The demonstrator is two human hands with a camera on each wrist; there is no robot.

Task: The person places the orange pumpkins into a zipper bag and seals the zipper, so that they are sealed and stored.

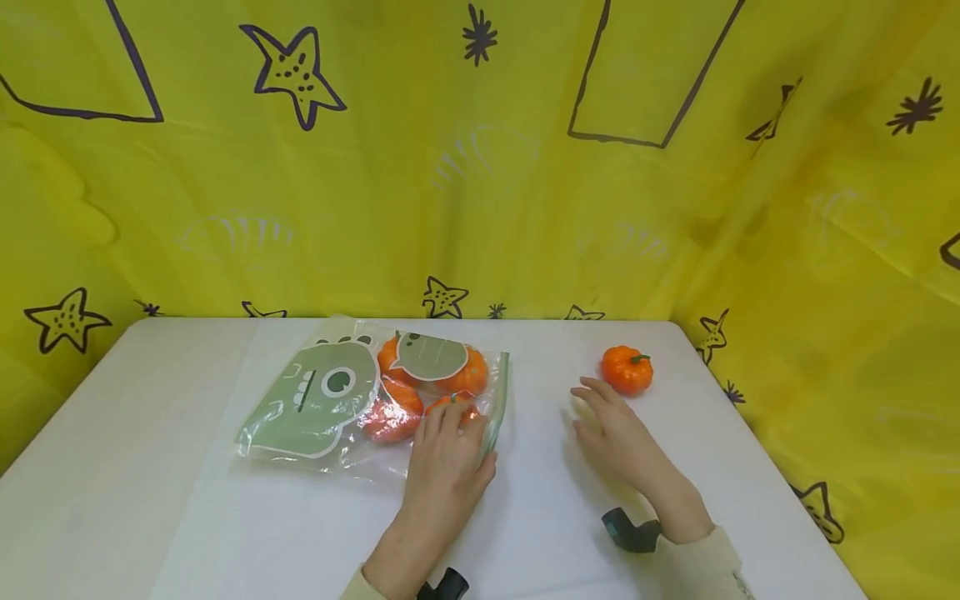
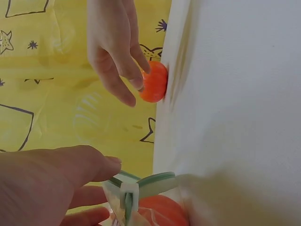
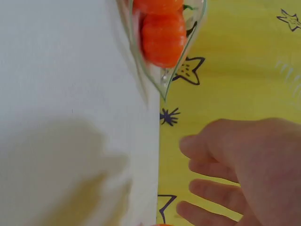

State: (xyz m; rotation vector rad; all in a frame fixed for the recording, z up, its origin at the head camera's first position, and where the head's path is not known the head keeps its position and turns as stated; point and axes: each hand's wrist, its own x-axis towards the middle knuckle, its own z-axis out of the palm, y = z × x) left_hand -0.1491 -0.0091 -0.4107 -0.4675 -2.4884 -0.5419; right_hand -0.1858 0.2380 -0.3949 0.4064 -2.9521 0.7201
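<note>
A clear zip bag (image 1: 352, 450) with a green cartoon monster print lies on the table, its green-edged mouth facing right. Several small orange toy pumpkins (image 1: 393, 412) are inside it. My left hand (image 1: 446, 467) holds the bag's near side by the mouth, thumb at the rim and fingers over a pumpkin. The mouth stands parted in the right wrist view, with a pumpkin (image 3: 163, 40) just within. One more orange pumpkin (image 1: 627, 371) with a green stem sits outside at the right. Close by on its near-left side, my right hand (image 1: 618, 437) hovers with relaxed fingers, holding nothing.
The white-covered table (image 1: 300, 533) carries the bag and the loose pumpkin. A yellow curtain (image 1: 375, 208) with dark star drawings hangs behind and along the sides. Black wrist-worn devices (image 1: 632, 532) show near both wrists.
</note>
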